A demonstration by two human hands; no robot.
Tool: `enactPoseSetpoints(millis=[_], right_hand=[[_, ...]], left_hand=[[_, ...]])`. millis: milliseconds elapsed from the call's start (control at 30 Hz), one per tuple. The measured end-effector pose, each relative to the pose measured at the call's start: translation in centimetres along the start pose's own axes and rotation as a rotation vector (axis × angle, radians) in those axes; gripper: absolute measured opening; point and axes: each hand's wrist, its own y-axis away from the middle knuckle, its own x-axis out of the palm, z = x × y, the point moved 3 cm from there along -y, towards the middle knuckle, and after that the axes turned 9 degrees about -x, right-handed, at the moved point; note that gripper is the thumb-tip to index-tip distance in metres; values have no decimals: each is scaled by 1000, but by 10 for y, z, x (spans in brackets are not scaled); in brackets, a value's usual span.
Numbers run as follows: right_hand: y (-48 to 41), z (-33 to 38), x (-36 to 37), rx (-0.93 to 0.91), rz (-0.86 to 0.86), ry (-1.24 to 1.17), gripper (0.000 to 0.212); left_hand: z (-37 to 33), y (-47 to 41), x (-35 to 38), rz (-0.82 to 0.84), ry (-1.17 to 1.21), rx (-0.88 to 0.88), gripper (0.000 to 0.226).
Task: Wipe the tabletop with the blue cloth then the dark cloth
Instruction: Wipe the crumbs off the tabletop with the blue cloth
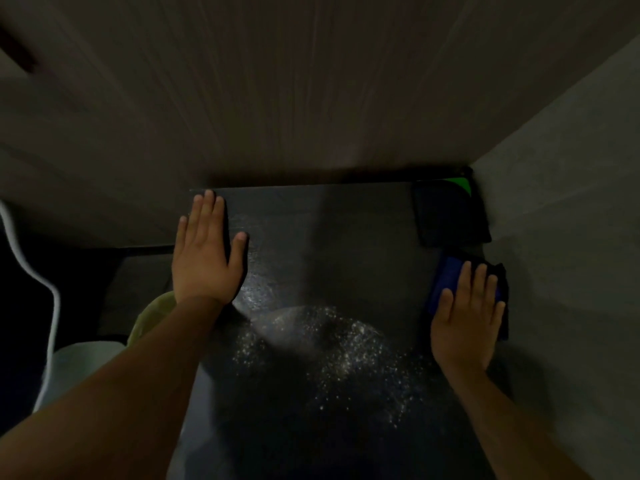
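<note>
Head view, looking down in dim light: a dark tabletop (329, 244) runs away from the person into a corner where two pale walls meet. The right hand (465, 317) lies flat, fingers spread and loosely extended, palm pressing down on the blue cloth (446, 278) at about 3 o'clock on the table, hard against the right-hand wall. It is not clenched — it holds the cloth by pressure, not by a closed grip. The cloth looks folded into an oblong whose long axis points from 6 toward 12 o'clock, roughly in line with the forearm; a darker edge shows along its far side.

The left hand (204, 251) is open and empty, flat on the table's left edge at about 10 o'clock, apparently steadying the top.

The dark cloth (450, 216) sits folded at about 1 o'clock in the far right corner, just beyond the blue one and well apart from the left hand.

A scatter of pale specks (346, 355) lies at about 6 o'clock, left and nearer of the blue cloth — so the stroke likely sweeps leftward from the wall, led by the right hand.
</note>
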Motion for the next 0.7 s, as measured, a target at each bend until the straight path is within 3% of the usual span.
enactPoseSetpoints(millis=[300,533,700], right_hand=[[23,0,4,-8,9,29,60],[53,40,12,125,-53,-59,62],[65,66,16,87,-37,-13,60]], left_hand=[[1,1,1,-24,31,14,63],[1,0,2,-26,46,21,62],[3,-1,3,-31,47,22,62]])
